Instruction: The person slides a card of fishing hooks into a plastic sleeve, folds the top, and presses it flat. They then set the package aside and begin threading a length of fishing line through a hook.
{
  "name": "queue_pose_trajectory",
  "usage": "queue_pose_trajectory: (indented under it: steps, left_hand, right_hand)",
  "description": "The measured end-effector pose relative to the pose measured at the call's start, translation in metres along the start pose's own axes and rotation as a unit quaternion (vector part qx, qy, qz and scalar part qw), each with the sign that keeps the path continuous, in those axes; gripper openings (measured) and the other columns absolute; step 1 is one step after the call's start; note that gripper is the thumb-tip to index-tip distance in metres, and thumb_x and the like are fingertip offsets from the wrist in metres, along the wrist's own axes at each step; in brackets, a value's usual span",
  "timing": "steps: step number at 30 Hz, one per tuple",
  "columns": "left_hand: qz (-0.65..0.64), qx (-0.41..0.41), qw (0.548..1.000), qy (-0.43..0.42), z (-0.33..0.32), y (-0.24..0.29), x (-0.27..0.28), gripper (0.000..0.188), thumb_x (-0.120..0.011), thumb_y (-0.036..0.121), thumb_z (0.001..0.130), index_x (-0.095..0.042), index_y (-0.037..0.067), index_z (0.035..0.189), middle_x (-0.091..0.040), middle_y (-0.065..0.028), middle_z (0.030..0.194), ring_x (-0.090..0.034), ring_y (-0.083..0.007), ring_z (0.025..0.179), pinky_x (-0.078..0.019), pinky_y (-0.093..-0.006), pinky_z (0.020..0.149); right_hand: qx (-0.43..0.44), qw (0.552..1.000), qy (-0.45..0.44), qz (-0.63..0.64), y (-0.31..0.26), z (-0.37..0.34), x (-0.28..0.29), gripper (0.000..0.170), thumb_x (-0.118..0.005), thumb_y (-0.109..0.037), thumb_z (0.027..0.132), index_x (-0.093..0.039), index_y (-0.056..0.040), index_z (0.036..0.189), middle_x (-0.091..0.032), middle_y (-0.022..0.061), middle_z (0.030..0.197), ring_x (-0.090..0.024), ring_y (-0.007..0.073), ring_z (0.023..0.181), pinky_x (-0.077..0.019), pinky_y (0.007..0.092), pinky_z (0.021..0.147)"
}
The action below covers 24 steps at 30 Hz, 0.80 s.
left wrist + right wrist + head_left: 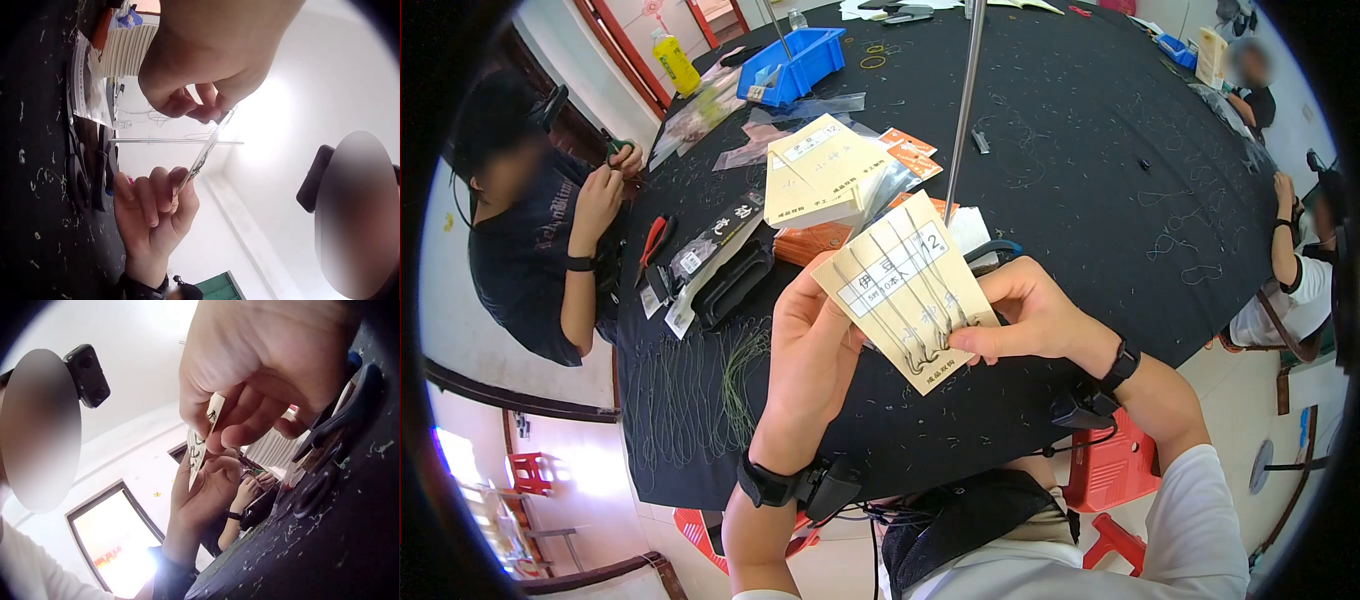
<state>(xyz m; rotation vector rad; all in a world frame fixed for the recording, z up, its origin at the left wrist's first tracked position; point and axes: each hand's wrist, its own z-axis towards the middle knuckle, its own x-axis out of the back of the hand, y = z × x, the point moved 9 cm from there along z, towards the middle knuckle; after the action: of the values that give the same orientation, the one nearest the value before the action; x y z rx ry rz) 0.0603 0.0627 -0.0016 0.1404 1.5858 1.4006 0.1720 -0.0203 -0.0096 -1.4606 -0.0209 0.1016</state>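
Note:
A cream printed card (900, 290) with dark hooks and lines across its face is held tilted above the black table. My left hand (805, 350) grips its left edge, thumb in front and fingers behind. My right hand (1040, 315) pinches the lower right edge, the thumb beside the hooks. In the left wrist view the card (203, 156) appears nearly edge-on between both hands. The right wrist view shows several hooks on the card (199, 447), close to the right thumb. Parts of the fingers behind the card are hidden in the head view.
A stack of similar cards (815, 170) lies beyond the held card, near a blue bin (795, 65) and a metal rod (967, 100). Red-handled pliers (657, 243) and green line bundles (730, 385) lie to the left. Other people sit around the black table (1080, 210).

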Motion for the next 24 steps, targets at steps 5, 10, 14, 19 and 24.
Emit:
queue_pose_trajectory:
  steps: [5, 10, 14, 19, 24]
  left_hand:
    - [-0.011, -0.001, 1.000, -0.010, 0.0004, -0.0010, 0.0006, 0.023, -0.048, 0.008, 0.094, -0.051, -0.002, 0.115, -0.061, -0.0104, 0.110, -0.062, -0.0168, 0.100, -0.0520, -0.0306, 0.083]
    - [-0.024, 0.002, 0.999, -0.037, 0.0009, -0.0028, -0.0027, 0.024, -0.048, 0.006, 0.094, -0.052, -0.003, 0.116, -0.061, -0.0116, 0.112, -0.061, -0.0179, 0.102, -0.0518, -0.0324, 0.085]
    - [-0.036, 0.014, 0.998, -0.045, 0.0005, -0.0046, -0.0018, 0.024, -0.048, 0.004, 0.093, -0.051, -0.004, 0.116, -0.061, -0.0131, 0.113, -0.061, -0.0187, 0.103, -0.0517, -0.0332, 0.087]
    - [-0.030, 0.019, 0.998, -0.043, 0.0001, -0.0055, -0.0006, 0.025, -0.048, 0.003, 0.093, -0.051, -0.004, 0.116, -0.060, -0.0139, 0.113, -0.061, -0.0191, 0.103, -0.0518, -0.0334, 0.087]
    - [-0.025, 0.012, 0.999, -0.034, 0.0007, -0.0029, -0.0022, 0.025, -0.048, 0.002, 0.092, -0.051, -0.004, 0.116, -0.061, -0.0134, 0.112, -0.062, -0.0190, 0.102, -0.0519, -0.0331, 0.087]
  right_hand:
    - [0.006, 1.000, -0.002, 0.002, -0.0001, 0.0003, -0.0002, 0.021, -0.069, -0.017, 0.083, -0.068, 0.0004, 0.095, -0.066, 0.0056, 0.072, -0.056, 0.0050, 0.055, -0.0440, 0.0184, 0.048]
    - [0.010, 1.000, -0.006, -0.007, 0.0001, 0.0004, -0.0009, 0.022, -0.069, -0.018, 0.083, -0.069, 0.0001, 0.095, -0.066, 0.0049, 0.072, -0.055, 0.0046, 0.054, -0.0430, 0.0184, 0.048]
    - [0.013, 1.000, -0.004, -0.020, -0.0008, 0.0004, -0.0008, 0.022, -0.069, -0.018, 0.083, -0.069, -0.0003, 0.095, -0.066, 0.0049, 0.072, -0.056, 0.0045, 0.054, -0.0428, 0.0182, 0.048]
    - [0.017, 1.000, -0.004, -0.024, -0.0012, 0.0003, -0.0006, 0.022, -0.069, -0.019, 0.083, -0.069, -0.0004, 0.096, -0.067, 0.0052, 0.073, -0.056, 0.0046, 0.054, -0.0429, 0.0182, 0.049]
    - [0.014, 1.000, -0.003, -0.022, -0.0012, 0.0007, -0.0004, 0.024, -0.069, -0.019, 0.083, -0.068, -0.0001, 0.097, -0.067, 0.0059, 0.074, -0.057, 0.0049, 0.055, -0.0432, 0.0181, 0.048]
